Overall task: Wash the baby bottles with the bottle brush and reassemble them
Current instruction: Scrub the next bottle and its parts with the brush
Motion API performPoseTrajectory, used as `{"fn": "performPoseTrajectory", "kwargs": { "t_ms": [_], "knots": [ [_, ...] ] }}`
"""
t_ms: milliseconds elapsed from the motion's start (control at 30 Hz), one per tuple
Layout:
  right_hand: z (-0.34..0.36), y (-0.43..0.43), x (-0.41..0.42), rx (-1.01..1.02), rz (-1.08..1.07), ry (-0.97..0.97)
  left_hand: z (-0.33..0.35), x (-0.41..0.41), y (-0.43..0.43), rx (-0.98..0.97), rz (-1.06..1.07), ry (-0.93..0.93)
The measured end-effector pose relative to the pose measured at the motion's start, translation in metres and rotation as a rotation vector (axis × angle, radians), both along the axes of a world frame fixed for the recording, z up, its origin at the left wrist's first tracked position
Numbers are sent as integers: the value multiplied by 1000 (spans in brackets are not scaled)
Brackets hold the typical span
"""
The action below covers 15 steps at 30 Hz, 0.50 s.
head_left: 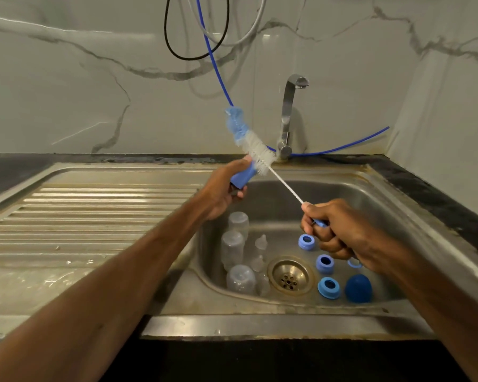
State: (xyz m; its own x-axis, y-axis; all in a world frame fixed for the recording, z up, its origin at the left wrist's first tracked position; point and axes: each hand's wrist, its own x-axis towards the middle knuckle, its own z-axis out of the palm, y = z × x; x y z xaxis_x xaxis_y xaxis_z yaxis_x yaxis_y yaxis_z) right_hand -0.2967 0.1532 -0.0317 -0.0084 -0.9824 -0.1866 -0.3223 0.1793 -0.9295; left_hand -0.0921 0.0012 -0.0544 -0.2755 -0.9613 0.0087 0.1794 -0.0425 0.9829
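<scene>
Head view: one view, looking down over a steel sink point(260, 323) set in a dark countertop.
Right hand point(340, 230): clenched around the blue handle of the bottle brush point(257, 151), above the right half of the basin.
Bottle brush: in the air and tilted. Its wire shaft rises up and to the left from the fist. The white bristles and blue sponge tip are above the back rim.
Left hand point(221, 194): grasps a blue cylindrical piece point(239, 177), thumb on top, right beside the lower bristles. Whether the two touch cannot be told.
Faucet point(289, 114): just right of the bristles, close to them, with its spout turned to the right.
Blue hose point(218, 73): hangs down the marble wall behind the sponge tip and runs along the back edge past the faucet base.
Black cable point(177, 51): loops high on the wall, well apart from the hands.
Baby bottles point(232, 246): three clear ones lying along the basin's left wall, with clear nipples point(261, 241) just beside them.
Screw rings point(329, 287): three blue ones on the basin floor right of the drain point(289, 279). A further pale ring is partly hidden under the right hand.
Dome cap point(358, 288): dark blue, near the front wall, just beside the nearest ring.
Open room: bare floor around the drain, between the bottles and the rings.
Draining board point(94, 213): ribbed and wet, to the left.
</scene>
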Motion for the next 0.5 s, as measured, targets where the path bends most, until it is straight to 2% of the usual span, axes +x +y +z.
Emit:
{"fn": "performPoseTrajectory", "kwargs": {
  "t_ms": [67,200,333,500],
  "knots": [
    [2,-3,1,-18,-32,-13,1,-11,5,-8,-51,-14],
    [-3,-1,0,22,21,-36,5,-12,1,118,9,235],
    [-2,-5,0,19,21,-46,-4,-14,2,91,-71,93],
    [-7,0,0,15,25,-33,5,-6,-1,79,5,265]
  ]
}}
